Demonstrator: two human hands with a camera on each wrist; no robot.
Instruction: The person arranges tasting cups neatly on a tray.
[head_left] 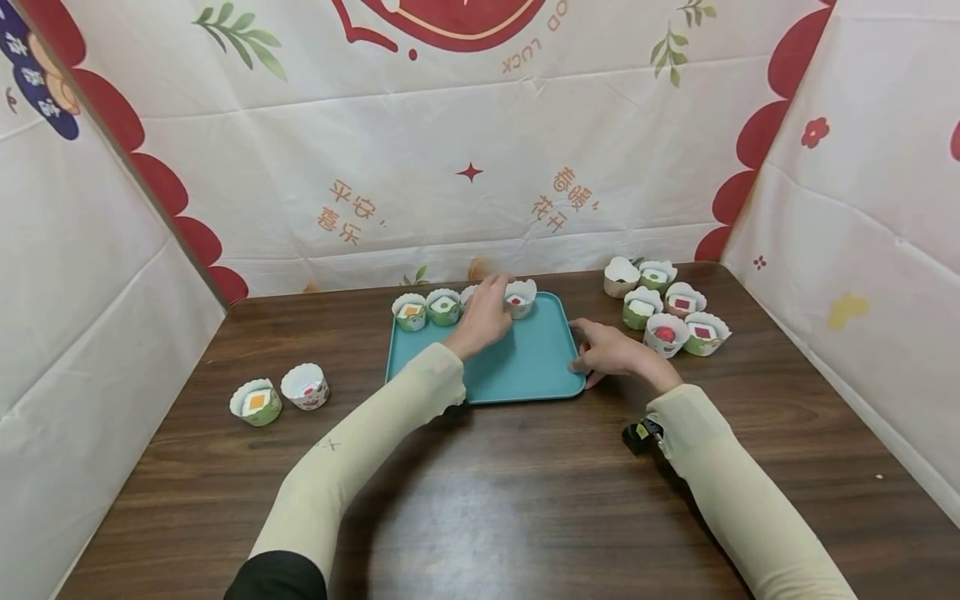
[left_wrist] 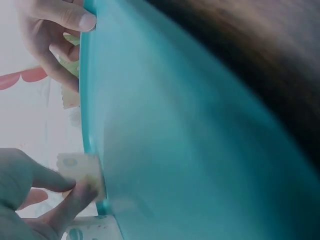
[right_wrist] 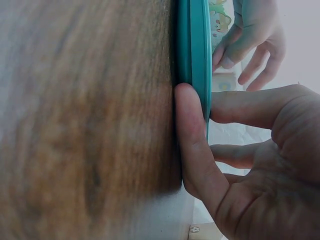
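Note:
My left hand [head_left: 483,317] is over the far side of a turquoise tray [head_left: 517,367]. Its thumb and a finger pinch the left side of a pale printed paper baking cup [head_left: 521,300], blurred in the left wrist view. Left of it stand a green baking cup [head_left: 444,307], another green cup [head_left: 409,312] with an orange square inside, and one cup mostly covered by the hand. With thumb and fingers on opposite faces of the rim, my right hand [right_wrist: 255,160] grips the tray's right edge.
On the right of the brown table [head_left: 480,517] several more baking cups [head_left: 666,335] stand in a cluster. A green cup [head_left: 256,403] and a white cup [head_left: 305,387] stand left of the tray. Printed cloth [head_left: 450,208] hangs behind the table and along both sides.

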